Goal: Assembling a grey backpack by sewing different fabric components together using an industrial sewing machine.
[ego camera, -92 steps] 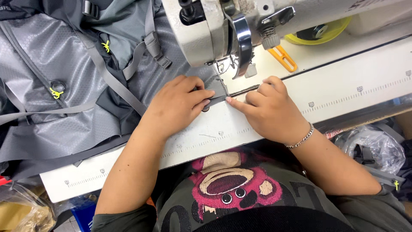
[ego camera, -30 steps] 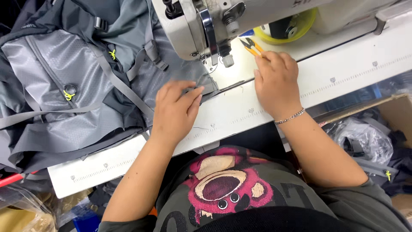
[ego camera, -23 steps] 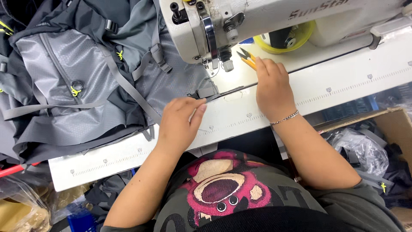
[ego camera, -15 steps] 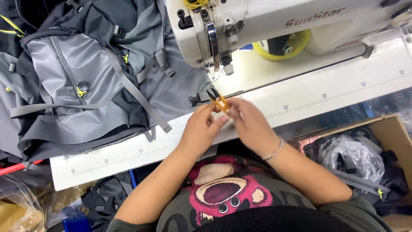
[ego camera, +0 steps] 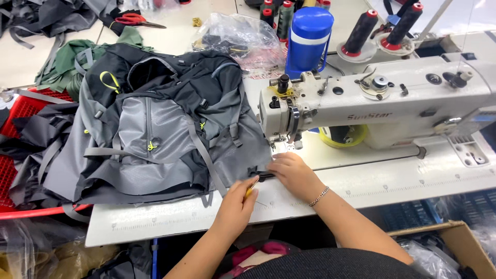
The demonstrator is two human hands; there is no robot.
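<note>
A grey and black backpack (ego camera: 155, 139) lies on the white sewing table (ego camera: 361, 181), to the left of the white sewing machine (ego camera: 382, 103). A black strap (ego camera: 264, 176) runs out from the pack's lower right edge. My right hand (ego camera: 295, 174) pinches the end of that strap just below the needle area. My left hand (ego camera: 235, 205) is closed on small yellow-handled snips (ego camera: 251, 187), whose tip points at the strap close to my right fingers.
Behind the machine stand a blue flask (ego camera: 309, 39) and dark thread cones (ego camera: 361, 31). A clear plastic bag (ego camera: 232, 39) and red scissors (ego camera: 132, 19) lie farther back. A red basket (ego camera: 15, 119) holds fabric at the left. A cardboard box (ego camera: 454, 243) sits at the lower right.
My right hand reached beside the machine for the yellow snips and brought them to my left hand. Both hands left the needle and came to the strap. The view tilted up.
</note>
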